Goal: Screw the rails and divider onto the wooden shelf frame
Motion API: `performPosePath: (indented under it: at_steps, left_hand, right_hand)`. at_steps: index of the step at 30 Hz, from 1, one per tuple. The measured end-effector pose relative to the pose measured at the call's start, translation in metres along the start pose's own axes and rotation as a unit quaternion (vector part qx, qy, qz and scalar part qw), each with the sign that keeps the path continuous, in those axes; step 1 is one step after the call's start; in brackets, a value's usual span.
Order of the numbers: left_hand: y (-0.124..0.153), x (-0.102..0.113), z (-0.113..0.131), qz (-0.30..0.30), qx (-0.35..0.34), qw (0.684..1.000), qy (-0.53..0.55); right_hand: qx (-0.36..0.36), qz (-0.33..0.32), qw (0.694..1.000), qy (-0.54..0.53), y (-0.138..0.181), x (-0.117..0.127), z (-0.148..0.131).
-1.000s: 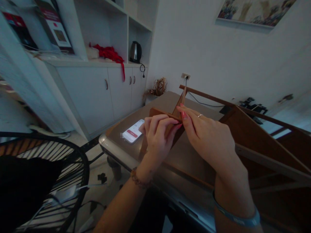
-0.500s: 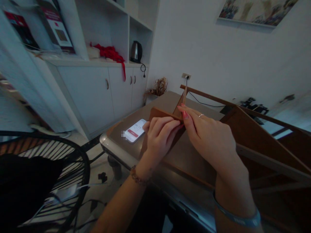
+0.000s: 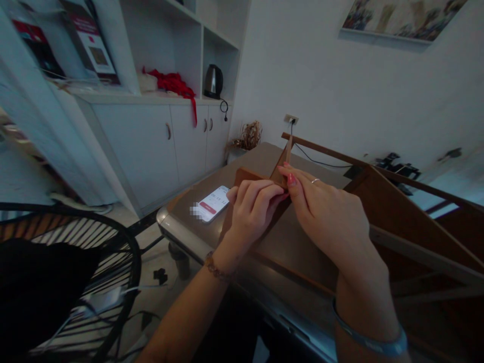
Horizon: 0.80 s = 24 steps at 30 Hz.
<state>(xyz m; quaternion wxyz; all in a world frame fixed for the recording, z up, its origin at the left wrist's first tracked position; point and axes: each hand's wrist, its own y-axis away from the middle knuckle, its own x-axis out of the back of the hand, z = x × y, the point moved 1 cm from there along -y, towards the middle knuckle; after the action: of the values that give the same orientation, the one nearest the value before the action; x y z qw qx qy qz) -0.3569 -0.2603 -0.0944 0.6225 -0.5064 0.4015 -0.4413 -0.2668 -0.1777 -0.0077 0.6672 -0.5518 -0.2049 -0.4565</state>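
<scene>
A brown wooden board stands on edge on the table, and my left hand has its fingers curled over the top of it. At the board's right end, my right hand is closed around the corner where a second upright wooden panel meets it. The thumb and fingertips of the right hand press together there, close to the left fingertips. Whatever lies under these fingertips is hidden. Both panels belong to or adjoin a larger brown wooden frame lying to the right.
A lit phone lies on the brown-grey table, left of my hands. A black woven chair is at the left. White cabinets with a kettle stand behind. A cable runs from the wall socket.
The view has shifted very slightly. Both hands keep nearly the same place and hold on the wooden boards.
</scene>
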Motion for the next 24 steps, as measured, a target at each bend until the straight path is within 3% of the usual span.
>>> performPosePath:
  at_steps: [17,24]
  left_hand:
    - [0.0054,-0.0052,-0.0052,0.031,-0.013,0.999,0.007]
    - [-0.0007,-0.0003,-0.0070,0.005,-0.049,0.993,-0.105]
  right_hand:
    - [-0.006,0.005,1.000,0.009,0.0001,-0.0020,0.0005]
    - [-0.010,-0.003,1.000,0.008,0.0004,-0.0010,-0.0001]
